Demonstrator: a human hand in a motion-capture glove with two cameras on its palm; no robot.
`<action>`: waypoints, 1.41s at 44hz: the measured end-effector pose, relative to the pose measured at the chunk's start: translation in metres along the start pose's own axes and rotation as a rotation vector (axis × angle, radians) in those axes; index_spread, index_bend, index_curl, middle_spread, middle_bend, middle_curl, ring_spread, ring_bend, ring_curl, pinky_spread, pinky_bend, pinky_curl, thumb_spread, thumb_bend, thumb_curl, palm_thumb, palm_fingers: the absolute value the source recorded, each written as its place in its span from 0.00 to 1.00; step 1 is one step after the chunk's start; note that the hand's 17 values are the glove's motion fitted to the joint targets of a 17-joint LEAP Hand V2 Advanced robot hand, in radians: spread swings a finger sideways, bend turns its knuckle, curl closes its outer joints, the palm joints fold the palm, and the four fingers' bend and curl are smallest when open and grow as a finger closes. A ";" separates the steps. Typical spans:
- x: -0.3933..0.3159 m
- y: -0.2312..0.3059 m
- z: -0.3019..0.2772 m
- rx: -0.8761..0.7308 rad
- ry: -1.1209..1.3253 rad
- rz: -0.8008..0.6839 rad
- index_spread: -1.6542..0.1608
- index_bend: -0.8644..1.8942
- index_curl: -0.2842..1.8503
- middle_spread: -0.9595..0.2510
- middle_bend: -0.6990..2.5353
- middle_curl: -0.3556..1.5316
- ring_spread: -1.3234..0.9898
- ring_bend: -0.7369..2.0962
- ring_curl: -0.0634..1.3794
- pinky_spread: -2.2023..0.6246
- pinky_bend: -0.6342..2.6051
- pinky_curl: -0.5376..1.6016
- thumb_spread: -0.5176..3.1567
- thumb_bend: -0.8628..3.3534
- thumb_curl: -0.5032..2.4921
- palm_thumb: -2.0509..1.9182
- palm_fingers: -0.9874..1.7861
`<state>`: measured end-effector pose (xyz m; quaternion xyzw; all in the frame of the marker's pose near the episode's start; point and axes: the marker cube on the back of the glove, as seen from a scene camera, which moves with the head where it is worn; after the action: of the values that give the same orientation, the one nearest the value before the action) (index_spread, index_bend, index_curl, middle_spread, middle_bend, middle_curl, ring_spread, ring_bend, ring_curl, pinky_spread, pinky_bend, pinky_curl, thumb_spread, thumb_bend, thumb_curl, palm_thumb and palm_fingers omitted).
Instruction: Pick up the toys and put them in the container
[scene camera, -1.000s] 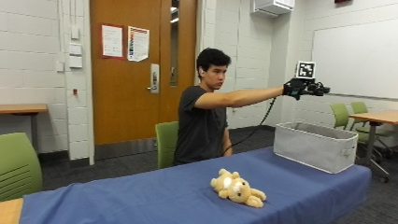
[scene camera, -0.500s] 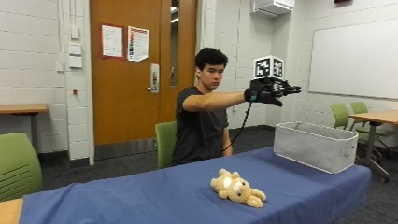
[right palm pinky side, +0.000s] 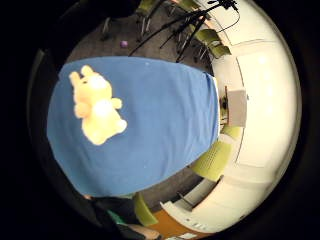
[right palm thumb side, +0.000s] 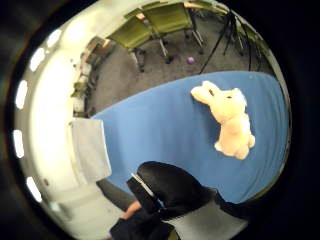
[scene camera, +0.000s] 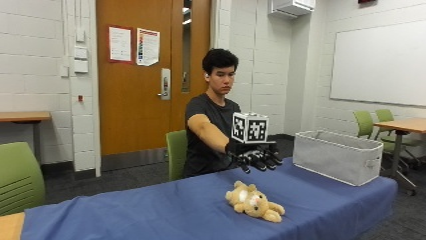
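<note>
Reaching out over the blue-covered surface (scene camera: 133, 210), your gloved right hand (scene camera: 256, 157) hangs in the air above and a little behind the plush bear (scene camera: 254, 201), its grip spread, fingers hanging downward and holding nothing. The bear lies on its side near the middle of the cloth, well apart from the grey fabric container (scene camera: 338, 155) that stands at the far end of the surface on your right. Both palm views show the toy below the hand with open blue cloth all round it, so nothing crowds your approach. Judging by its look, the bear will be light and soft, squashing under the fingers rather than resisting, and fuzzy enough that slipping is unlikely; nothing about it seems fragile. You would do best to come straight down and close round the plump torso, where there is most bulk to gather, rather than a thin limb or ear, which could let it dangle and swing on the way to the container.
</note>
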<state>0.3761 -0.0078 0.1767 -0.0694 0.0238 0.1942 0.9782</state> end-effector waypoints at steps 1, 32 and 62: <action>0.001 -0.002 0.009 -0.003 -0.001 0.000 0.78 0.33 0.21 0.77 0.26 0.35 0.53 0.32 0.22 0.78 0.46 0.41 0.37 0.18 0.25 0.49 0.26; 0.020 -0.028 0.119 -0.104 -0.134 0.019 0.72 0.44 0.24 0.76 0.23 0.30 0.54 0.31 0.20 0.78 0.46 0.41 0.41 0.21 0.26 0.55 0.31; 0.008 -0.015 0.099 0.041 0.075 -0.029 0.74 0.54 0.35 0.49 0.42 0.39 0.37 0.56 0.34 0.62 0.42 0.41 0.42 0.26 0.34 0.69 0.80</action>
<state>0.3917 -0.0044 0.2763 -0.0569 0.0633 0.1768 0.9806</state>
